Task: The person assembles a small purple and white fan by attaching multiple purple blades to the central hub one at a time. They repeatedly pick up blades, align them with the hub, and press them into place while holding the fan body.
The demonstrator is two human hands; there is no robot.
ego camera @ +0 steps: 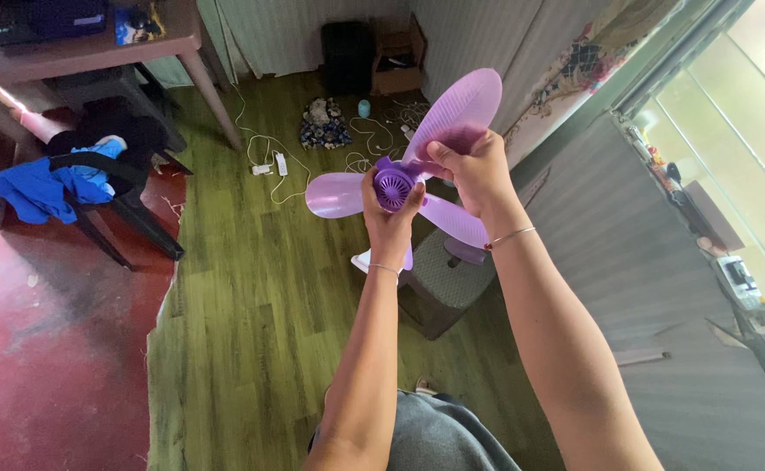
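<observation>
Centre frame, I'm holding a purple fan blade assembly up in the air. My left hand is closed around its darker purple hub; my right hand pinches the base of the upper blade. I judge I'm mid-inspection or turning it; any next move needs a steady hub grip. Upper left, a blue box sits on a table.

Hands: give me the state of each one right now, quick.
Left hand: closed around the hub of the purple fan blade.
Right hand: closed on the base of the upper blade.
</observation>
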